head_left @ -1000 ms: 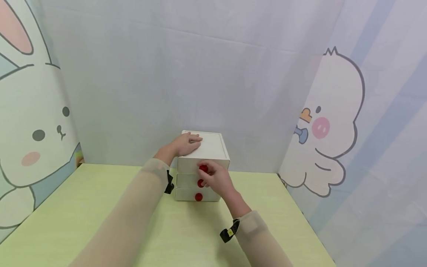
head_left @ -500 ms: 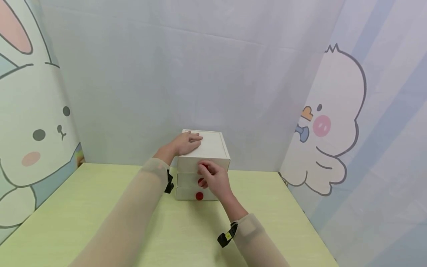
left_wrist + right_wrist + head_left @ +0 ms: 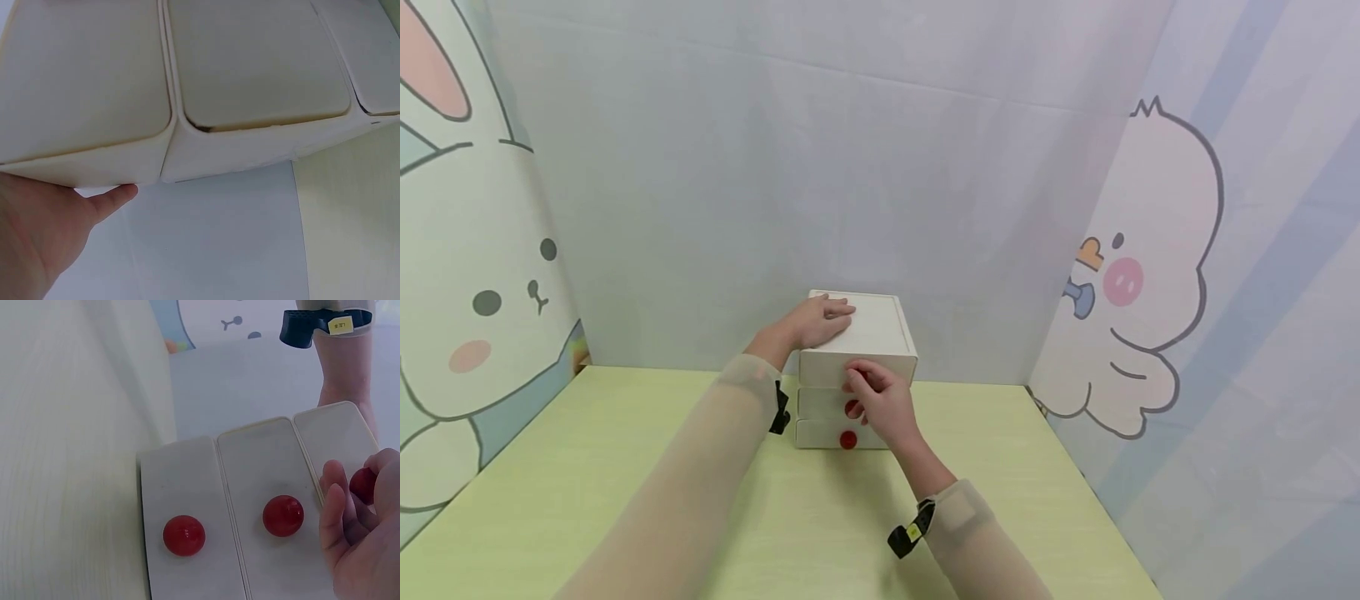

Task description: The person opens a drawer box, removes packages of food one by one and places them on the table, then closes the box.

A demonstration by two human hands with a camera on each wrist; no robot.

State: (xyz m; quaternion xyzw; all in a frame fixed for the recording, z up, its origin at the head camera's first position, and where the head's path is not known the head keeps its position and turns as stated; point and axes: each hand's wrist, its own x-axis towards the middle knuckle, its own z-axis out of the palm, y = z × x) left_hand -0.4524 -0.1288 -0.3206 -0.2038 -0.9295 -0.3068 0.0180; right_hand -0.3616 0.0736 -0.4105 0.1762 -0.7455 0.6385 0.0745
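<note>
A white cabinet (image 3: 880,329) of three stacked drawers stands on the table, each drawer front bearing a round red knob. On its top, toward the left side, my left hand (image 3: 820,323) rests with fingers extended; the left wrist view shows this hand (image 3: 44,228) along the cabinet's edge. My right hand (image 3: 889,410) pinches the top drawer's knob (image 3: 362,485) between thumb and fingers, its other fingers loosely bent. Just below sits the middle knob (image 3: 283,515), partly covered by the hand in the head view. The bottom knob (image 3: 848,440) shows fully. All the drawers look closed.
The pale yellow-green table (image 3: 647,442) extends in front and to both sides of the cabinet. Close behind it hangs a plain grey-white curtain (image 3: 820,167). Side curtains carry a cartoon rabbit (image 3: 482,333) and a cartoon chick (image 3: 1157,250).
The right fingers have closed in on the top knob, which showed between them a second ago. The left hand has stayed in place on the cabinet.
</note>
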